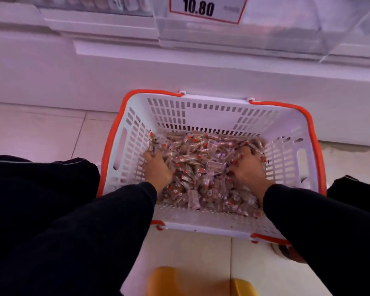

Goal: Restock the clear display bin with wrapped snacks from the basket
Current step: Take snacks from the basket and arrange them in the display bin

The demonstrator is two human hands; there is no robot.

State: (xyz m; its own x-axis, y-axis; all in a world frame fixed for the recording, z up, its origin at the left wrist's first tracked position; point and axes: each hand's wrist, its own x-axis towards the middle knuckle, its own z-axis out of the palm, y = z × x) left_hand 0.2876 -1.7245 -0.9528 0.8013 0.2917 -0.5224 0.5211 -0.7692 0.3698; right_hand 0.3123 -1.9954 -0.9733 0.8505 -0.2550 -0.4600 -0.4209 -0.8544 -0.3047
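Observation:
A white slotted basket (pixel 201 110) with orange handles stands on the tiled floor below the shelf. Its bottom is covered by a pile of small clear-wrapped brown snacks (pixel 201 167) with red marks. My left hand (pixel 156 167) is pushed into the left side of the pile, and my right hand (pixel 248 167) is in the right side. Snacks bury the fingertips of both hands, so their grip is hidden. The clear display bin (pixel 254 33) sits on the shelf above the basket, at the top of the view.
A price card reading 10.80 (pixel 205 7) hangs on the bin front. The white shelf base (pixel 137 77) runs just behind the basket. My dark-clad knees flank the basket. A yellow object (pixel 179 280) lies on the floor near me.

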